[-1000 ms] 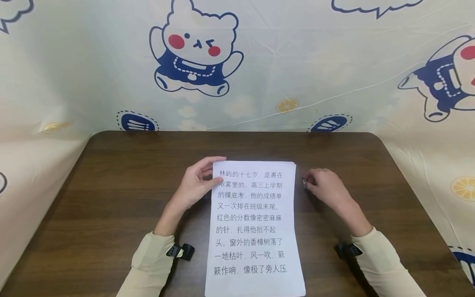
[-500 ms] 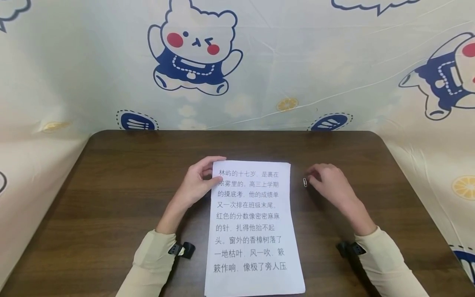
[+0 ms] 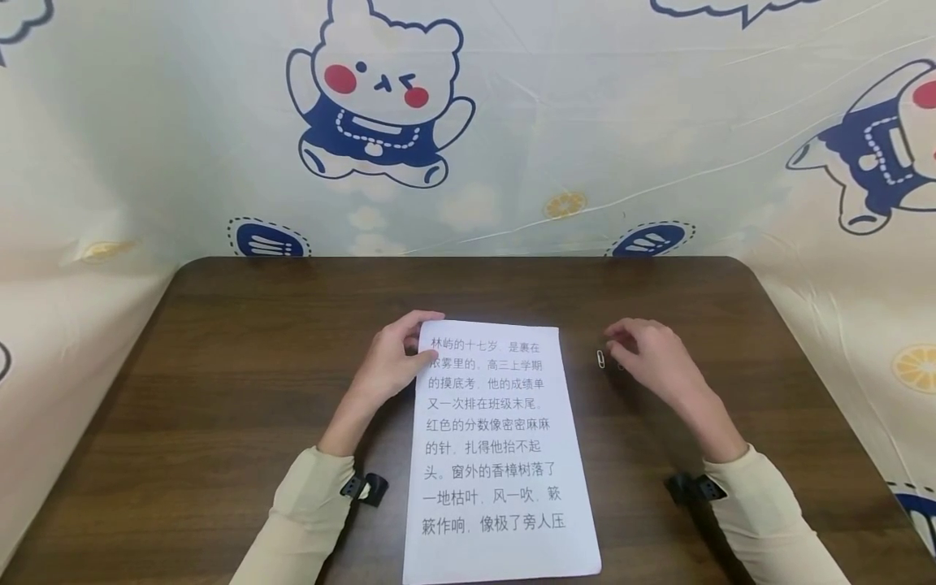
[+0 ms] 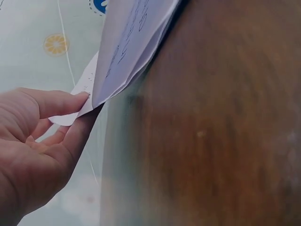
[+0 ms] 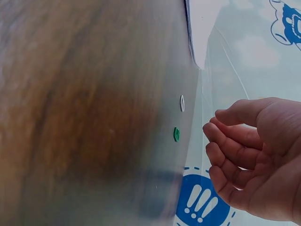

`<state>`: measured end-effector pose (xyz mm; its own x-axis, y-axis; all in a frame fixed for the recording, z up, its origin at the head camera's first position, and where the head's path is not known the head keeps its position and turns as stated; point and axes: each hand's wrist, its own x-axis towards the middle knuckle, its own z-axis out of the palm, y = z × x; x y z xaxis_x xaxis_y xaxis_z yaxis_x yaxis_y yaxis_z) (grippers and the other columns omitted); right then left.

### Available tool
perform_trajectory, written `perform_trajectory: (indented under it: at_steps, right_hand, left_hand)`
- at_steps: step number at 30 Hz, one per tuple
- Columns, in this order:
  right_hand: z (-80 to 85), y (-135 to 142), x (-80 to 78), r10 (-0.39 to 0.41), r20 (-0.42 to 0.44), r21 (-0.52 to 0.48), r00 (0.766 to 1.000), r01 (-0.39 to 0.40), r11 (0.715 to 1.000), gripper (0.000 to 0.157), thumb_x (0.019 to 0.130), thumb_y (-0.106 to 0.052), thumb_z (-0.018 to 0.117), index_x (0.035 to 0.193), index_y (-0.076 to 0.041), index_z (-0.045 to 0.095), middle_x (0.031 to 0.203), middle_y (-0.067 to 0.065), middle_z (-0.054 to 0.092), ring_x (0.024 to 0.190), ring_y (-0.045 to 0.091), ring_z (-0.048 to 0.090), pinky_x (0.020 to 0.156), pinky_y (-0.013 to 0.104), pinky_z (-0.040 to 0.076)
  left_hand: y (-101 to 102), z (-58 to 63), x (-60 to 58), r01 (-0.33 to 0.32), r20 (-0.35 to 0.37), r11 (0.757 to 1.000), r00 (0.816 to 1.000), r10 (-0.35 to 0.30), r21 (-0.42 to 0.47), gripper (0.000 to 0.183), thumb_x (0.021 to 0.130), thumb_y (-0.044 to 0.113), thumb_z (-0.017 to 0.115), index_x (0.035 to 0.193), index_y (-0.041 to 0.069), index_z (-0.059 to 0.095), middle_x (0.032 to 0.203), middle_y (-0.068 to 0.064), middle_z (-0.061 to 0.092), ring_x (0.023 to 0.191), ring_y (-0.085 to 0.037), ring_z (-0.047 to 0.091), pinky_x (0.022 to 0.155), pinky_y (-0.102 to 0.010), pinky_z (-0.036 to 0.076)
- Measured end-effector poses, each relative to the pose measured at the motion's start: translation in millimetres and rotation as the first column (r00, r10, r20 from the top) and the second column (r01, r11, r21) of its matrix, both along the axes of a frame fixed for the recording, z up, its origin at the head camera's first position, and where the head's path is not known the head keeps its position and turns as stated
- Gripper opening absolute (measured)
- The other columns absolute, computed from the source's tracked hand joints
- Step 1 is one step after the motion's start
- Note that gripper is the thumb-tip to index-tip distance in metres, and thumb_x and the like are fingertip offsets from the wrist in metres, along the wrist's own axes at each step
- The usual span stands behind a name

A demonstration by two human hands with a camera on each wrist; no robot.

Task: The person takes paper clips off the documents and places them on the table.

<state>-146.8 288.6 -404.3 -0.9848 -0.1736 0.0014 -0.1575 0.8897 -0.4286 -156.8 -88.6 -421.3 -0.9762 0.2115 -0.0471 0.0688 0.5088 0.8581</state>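
A stack of white paper sheets (image 3: 488, 455) printed with large Chinese characters lies lengthwise before me. My left hand (image 3: 391, 357) pinches its upper left corner between thumb and fingers. In the left wrist view, the sheets (image 4: 134, 47) bow at that edge, with gaps between the layers. Right of the stack, my right hand (image 3: 651, 357) hovers with loosely curled fingers and holds nothing. A white paper clip (image 3: 601, 359) lies on the table just left of its fingertips. The right wrist view also has a green paper clip (image 5: 176, 134) beside the white one; in the head view the hand mostly hides it.
The dark brown wooden table (image 3: 219, 390) has rounded far corners. Behind it hangs a pale cloth backdrop (image 3: 541, 122) with printed cartoon bears and orange slices. A small black wrist camera (image 3: 374, 490) sits at the left cuff, another (image 3: 680, 489) at the right.
My right hand has drawn slightly up and right, away from the white paper clip, which now lies apart from its fingers. The stack's upper right corner has shifted left; my left hand keeps its pinch.
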Motion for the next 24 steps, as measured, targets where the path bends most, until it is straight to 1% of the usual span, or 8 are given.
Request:
perform_trajectory:
  at_steps: [6, 10, 15, 19, 21, 24]
  right_hand:
    - [2.6, 0.3, 1.1, -0.003, 0.027, -0.019, 1.0, 0.004, 1.0, 0.023, 0.097, -0.014, 0.064, 0.117, -0.004, 0.069, 0.111, 0.019, 0.072, 0.099, 0.032, 0.067, 0.091, 0.054, 0.056]
    - [2.5, 0.8, 2.6, -0.003, 0.037, -0.026, 0.999, 0.004, 1.0, 0.024, 0.097, -0.015, 0.064, 0.117, -0.004, 0.068, 0.112, 0.019, 0.072, 0.099, 0.031, 0.066, 0.091, 0.054, 0.056]
    - [2.6, 0.7, 3.9, 0.003, 0.046, -0.031, 0.999, -0.001, 1.0, 0.025, 0.097, -0.015, 0.065, 0.118, -0.004, 0.068, 0.111, 0.018, 0.072, 0.099, 0.03, 0.066, 0.092, 0.053, 0.056]
    - [4.0, 0.0, 4.3, 0.012, 0.039, -0.036, 0.999, -0.011, 0.999, 0.025, 0.097, -0.017, 0.065, 0.118, -0.004, 0.068, 0.112, 0.018, 0.072, 0.1, 0.031, 0.066, 0.093, 0.054, 0.055]
    - [4.0, 0.2, 4.3, 0.013, 0.024, -0.04, 1.0, -0.012, 0.999, 0.024, 0.098, -0.018, 0.064, 0.118, -0.005, 0.069, 0.113, 0.018, 0.071, 0.102, 0.032, 0.065, 0.094, 0.055, 0.055]
    - [2.3, 0.9, 4.1, 0.006, -0.018, -0.053, 1.0, -0.007, 0.999, 0.026, 0.099, -0.021, 0.063, 0.118, -0.005, 0.068, 0.118, 0.019, 0.069, 0.106, 0.034, 0.063, 0.095, 0.056, 0.053]
  left_hand:
    - [1.0, -0.5, -0.1, -0.002, 0.025, 0.997, 1.0, 0.004, -0.076, 0.052, 0.091, 0.0, 0.068, 0.14, 0.012, 0.056, 0.118, -0.015, 0.067, 0.091, -0.026, 0.063, 0.07, -0.026, 0.051]
    - [4.1, 0.5, -0.1, -0.001, 0.053, 0.991, 0.999, 0.008, -0.137, 0.054, 0.092, 0.002, 0.067, 0.143, 0.01, 0.053, 0.116, -0.015, 0.066, 0.093, -0.026, 0.062, 0.074, -0.028, 0.05]
    - [7.4, 4.7, 0.2, -0.001, 0.08, 0.979, 0.997, 0.018, -0.203, 0.057, 0.093, 0.004, 0.066, 0.147, 0.008, 0.049, 0.126, -0.018, 0.066, 0.101, -0.028, 0.063, 0.085, -0.036, 0.052]
    - [7.8, 9.0, 0.1, 0.006, 0.079, 0.969, 0.997, 0.014, -0.245, 0.059, 0.094, 0.005, 0.064, 0.149, 0.006, 0.045, 0.139, -0.021, 0.058, 0.11, -0.031, 0.06, 0.092, -0.041, 0.05]
    - [6.9, 10.7, 0.0, 0.01, 0.07, 0.966, 0.998, 0.008, -0.259, 0.059, 0.094, 0.007, 0.063, 0.151, 0.005, 0.044, 0.145, -0.022, 0.053, 0.116, -0.033, 0.057, 0.096, -0.044, 0.049]
    - [3.9, 13.2, -0.9, 0.008, 0.047, 0.965, 0.999, 0.004, -0.261, 0.059, 0.095, 0.01, 0.062, 0.151, 0.004, 0.043, 0.15, -0.022, 0.047, 0.129, -0.037, 0.051, 0.107, -0.05, 0.045]
